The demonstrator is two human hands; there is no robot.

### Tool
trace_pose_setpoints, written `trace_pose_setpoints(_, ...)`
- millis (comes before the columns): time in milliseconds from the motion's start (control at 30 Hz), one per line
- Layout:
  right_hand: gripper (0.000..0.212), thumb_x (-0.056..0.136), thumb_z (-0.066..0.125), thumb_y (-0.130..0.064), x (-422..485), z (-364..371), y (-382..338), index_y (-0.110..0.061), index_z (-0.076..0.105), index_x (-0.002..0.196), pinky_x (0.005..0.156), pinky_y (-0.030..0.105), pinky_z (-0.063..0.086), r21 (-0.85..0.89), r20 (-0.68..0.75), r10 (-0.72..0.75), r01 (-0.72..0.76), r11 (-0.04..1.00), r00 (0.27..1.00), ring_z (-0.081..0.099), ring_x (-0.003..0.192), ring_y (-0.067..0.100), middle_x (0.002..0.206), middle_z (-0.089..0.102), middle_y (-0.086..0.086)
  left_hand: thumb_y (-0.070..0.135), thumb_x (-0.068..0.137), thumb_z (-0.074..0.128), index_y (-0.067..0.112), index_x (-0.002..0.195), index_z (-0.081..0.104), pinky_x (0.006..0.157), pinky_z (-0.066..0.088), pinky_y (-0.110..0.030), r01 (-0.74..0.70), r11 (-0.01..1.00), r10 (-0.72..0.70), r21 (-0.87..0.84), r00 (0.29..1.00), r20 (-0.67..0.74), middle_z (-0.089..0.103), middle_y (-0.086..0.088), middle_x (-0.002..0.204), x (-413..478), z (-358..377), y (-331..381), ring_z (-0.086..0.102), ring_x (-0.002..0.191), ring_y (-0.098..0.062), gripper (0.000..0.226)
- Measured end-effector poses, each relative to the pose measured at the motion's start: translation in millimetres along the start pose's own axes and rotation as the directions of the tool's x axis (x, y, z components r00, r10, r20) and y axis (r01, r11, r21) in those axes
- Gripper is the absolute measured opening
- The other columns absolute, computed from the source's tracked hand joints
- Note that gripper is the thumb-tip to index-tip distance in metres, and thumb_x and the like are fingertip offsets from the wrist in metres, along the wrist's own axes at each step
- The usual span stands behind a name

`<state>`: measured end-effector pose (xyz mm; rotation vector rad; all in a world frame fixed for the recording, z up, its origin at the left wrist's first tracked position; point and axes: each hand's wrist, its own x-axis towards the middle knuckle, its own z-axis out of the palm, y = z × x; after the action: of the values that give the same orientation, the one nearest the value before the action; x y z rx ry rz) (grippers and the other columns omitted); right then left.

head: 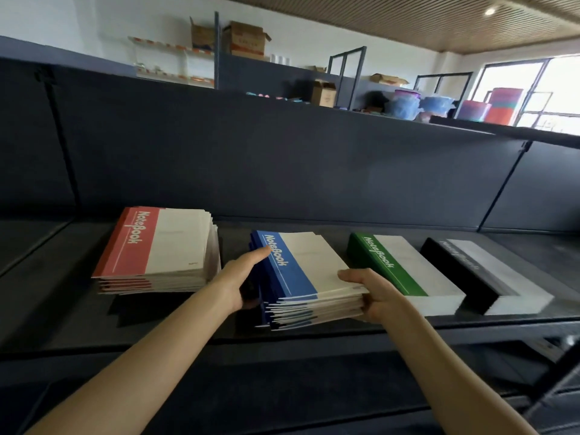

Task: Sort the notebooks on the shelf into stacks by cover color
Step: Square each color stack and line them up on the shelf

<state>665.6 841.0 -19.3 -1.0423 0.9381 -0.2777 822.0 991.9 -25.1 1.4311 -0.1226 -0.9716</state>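
Note:
Four notebook stacks lie in a row on the dark shelf [78, 309]: a red stack [157, 249] at the left, a blue stack [307, 274] in the middle, a green stack [395, 268] and a black stack [483, 274] to the right. My left hand [241, 277] grips the blue stack's spine side, thumb lying on the top cover and fingers hidden below. At the stack's front right corner my right hand [373, 293] holds it, thumb on top and fingers curled against the page edges. The blue stack's notebooks are slightly fanned at the front.
A dark back panel [282, 171] rises behind the stacks. The shelf's front edge [314, 343] runs under my forearms. Cardboard boxes [244, 39] and coloured plastic tubs [408, 105] sit on far racks. Bare shelf lies left of the red stack.

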Motion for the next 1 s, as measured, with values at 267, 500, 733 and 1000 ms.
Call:
trace_pose_setpoints(267,0.013,0.085,0.062,-0.013,-5.5,-3.3,0.7,-0.003,0.054,0.087,0.044,0.035,0.056,0.039,0.033,-0.008,0.007,0.999,0.999,0.065,0.047,0.024,0.058,0.067,0.011,0.04,0.081,0.069,0.008,0.104,0.058,0.074,0.047,-0.046,0.107,0.994,-0.105,-0.014,0.988,0.117,0.064,-0.014,0.098,-6.5,5.4,1.5,0.061,0.086,-0.032,0.041)
trace_pose_setpoints(500,0.007,0.086,0.061,-0.005,5.1,-7.4,5.4,-0.004,0.061,0.093,0.064,0.034,0.053,-0.191,0.13,-0.122,0.145,0.971,0.984,0.065,0.075,0.023,0.074,0.072,0.007,0.017,0.079,0.073,0.002,0.116,0.054,0.057,0.044,-0.031,-0.033,0.99,0.025,0.136,0.998,0.058,0.061,-0.009,0.087,-9.3,12.1,2.2,0.059,0.075,-0.023,0.045)
trace_pose_setpoints(733,0.075,0.055,0.07,0.0,25.4,4.8,-4.2,-0.011,0.042,0.124,0.084,0.042,0.054,-0.251,0.256,-0.581,0.633,0.732,0.773,0.059,0.108,0.027,0.118,0.059,0.013,0.004,0.077,0.074,0.024,0.124,0.035,0.074,0.048,-0.02,-0.618,0.77,0.605,0.159,0.787,0.122,0.057,0.011,0.099,-10.4,16.3,40.0,0.057,0.084,-0.001,0.064)
trace_pose_setpoints(1000,0.076,0.058,0.066,0.004,54.5,8.8,17.5,-0.008,0.033,0.126,0.078,0.029,0.053,-0.166,0.299,-0.702,0.76,0.628,0.646,0.053,0.11,0.023,0.121,0.052,0.016,-0.006,0.076,0.071,0.025,0.127,0.028,0.07,0.043,-0.006,-0.725,0.638,0.681,0.261,0.689,0.249,0.052,0.015,0.104,3.2,5.0,28.0,0.053,0.091,0.006,0.074)
